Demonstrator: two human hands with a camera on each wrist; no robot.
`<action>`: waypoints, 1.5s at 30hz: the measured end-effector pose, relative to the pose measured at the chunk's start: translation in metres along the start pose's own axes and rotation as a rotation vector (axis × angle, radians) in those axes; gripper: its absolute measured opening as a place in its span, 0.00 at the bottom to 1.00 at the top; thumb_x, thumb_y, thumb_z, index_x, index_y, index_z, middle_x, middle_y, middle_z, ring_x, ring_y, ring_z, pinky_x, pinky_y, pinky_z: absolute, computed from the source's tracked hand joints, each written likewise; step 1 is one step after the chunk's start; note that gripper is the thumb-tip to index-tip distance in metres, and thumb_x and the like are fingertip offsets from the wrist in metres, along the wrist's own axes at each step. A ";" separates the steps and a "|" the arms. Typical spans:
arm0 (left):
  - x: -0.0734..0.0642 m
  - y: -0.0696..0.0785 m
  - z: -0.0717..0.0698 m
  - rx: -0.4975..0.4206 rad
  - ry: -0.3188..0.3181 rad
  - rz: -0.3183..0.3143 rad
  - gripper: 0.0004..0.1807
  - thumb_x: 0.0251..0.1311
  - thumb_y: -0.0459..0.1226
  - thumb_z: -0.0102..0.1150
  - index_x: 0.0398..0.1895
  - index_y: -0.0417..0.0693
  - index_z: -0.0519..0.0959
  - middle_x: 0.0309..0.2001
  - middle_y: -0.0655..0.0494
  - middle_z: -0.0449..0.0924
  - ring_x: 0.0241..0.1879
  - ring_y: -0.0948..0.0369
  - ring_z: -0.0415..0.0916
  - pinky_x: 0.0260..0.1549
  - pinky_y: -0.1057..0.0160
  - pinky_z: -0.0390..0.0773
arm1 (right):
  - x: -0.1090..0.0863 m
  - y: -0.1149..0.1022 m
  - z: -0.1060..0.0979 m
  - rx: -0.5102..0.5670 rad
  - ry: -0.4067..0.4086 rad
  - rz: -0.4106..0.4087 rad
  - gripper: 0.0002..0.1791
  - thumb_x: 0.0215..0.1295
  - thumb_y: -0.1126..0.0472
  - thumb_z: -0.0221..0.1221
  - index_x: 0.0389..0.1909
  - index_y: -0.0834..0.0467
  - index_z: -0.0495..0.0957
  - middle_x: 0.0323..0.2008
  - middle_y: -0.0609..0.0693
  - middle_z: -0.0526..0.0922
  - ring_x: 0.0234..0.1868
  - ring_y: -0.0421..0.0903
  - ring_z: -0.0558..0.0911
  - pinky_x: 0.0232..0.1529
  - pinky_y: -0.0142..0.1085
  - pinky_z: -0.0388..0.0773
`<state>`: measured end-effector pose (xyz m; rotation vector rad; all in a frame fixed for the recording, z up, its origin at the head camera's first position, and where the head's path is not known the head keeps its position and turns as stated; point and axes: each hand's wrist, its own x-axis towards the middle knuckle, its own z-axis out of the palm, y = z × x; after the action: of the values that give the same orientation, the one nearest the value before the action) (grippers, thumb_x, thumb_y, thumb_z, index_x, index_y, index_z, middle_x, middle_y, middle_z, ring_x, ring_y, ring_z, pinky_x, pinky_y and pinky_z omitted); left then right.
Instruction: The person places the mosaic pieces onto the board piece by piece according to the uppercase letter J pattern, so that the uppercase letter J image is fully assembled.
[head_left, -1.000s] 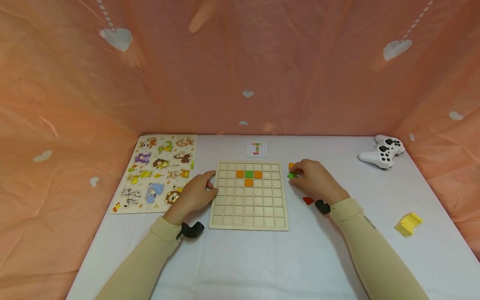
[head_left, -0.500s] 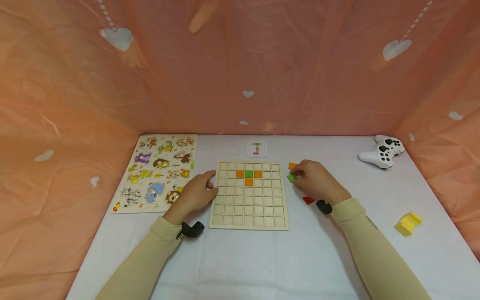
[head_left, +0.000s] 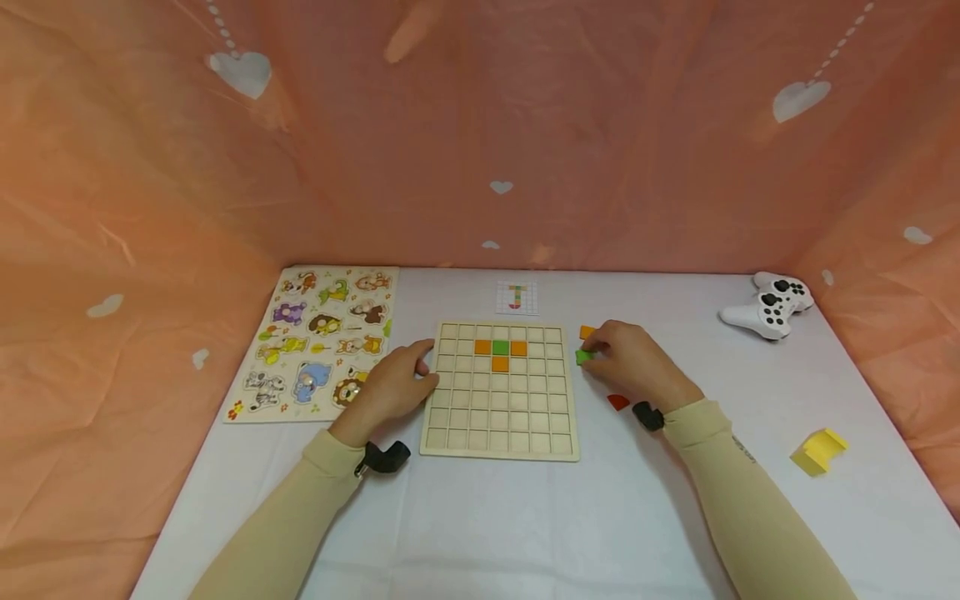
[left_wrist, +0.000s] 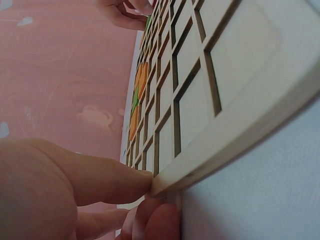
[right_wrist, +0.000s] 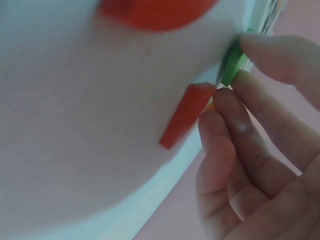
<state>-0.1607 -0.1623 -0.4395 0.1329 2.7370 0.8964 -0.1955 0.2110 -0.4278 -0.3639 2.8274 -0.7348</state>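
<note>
In the head view, a wooden grid board (head_left: 500, 417) lies at the table's middle, with several orange and green square tiles in its upper cells. My left hand (head_left: 395, 387) grips the board's left edge; in the left wrist view the thumb (left_wrist: 115, 177) lies against the rim, other fingers curled beside it. My right hand (head_left: 633, 362) pinches a green square tile (head_left: 584, 357) between thumb and fingertips, just off the board's right side. Behind that hand lies an orange tile (head_left: 587, 332), partly covered. A red quarter-round piece (head_left: 618, 402) lies under the wrist; another red piece (right_wrist: 187, 115) shows in the right wrist view.
A small card (head_left: 517, 297) with a coloured J pattern lies behind the board. To the left is an animal puzzle board (head_left: 315, 354). A white game controller (head_left: 768, 306) and a yellow block (head_left: 820, 452) are at the right. A peach curtain (head_left: 495, 142) surrounds the table.
The green tile has turned and tipped slightly in my right fingertips, close to the same spot. My left hand stays on the board. The head view has shifted a little.
</note>
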 end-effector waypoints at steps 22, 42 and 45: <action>0.001 0.001 -0.001 -0.012 0.007 0.010 0.36 0.72 0.39 0.62 0.81 0.39 0.67 0.46 0.48 0.82 0.41 0.55 0.76 0.43 0.58 0.74 | 0.008 -0.070 0.038 0.032 0.025 -0.156 0.12 0.65 0.57 0.72 0.47 0.57 0.91 0.45 0.50 0.88 0.47 0.49 0.84 0.55 0.47 0.83; -0.002 0.002 0.000 -0.006 0.016 -0.001 0.37 0.72 0.40 0.63 0.81 0.40 0.67 0.47 0.48 0.83 0.42 0.55 0.76 0.43 0.58 0.74 | 0.008 -0.097 0.060 -0.060 0.037 -0.306 0.09 0.65 0.58 0.73 0.43 0.57 0.91 0.38 0.47 0.86 0.43 0.46 0.82 0.49 0.43 0.84; -0.002 0.001 0.000 -0.006 0.018 -0.002 0.37 0.72 0.40 0.63 0.81 0.40 0.67 0.47 0.48 0.83 0.42 0.55 0.77 0.43 0.58 0.74 | 0.008 -0.098 0.061 -0.070 0.041 -0.304 0.09 0.65 0.58 0.73 0.43 0.57 0.91 0.39 0.47 0.86 0.43 0.46 0.81 0.49 0.43 0.84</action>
<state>-0.1585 -0.1616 -0.4384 0.1220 2.7504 0.9095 -0.1694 0.0988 -0.4319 -0.8127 2.8746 -0.7042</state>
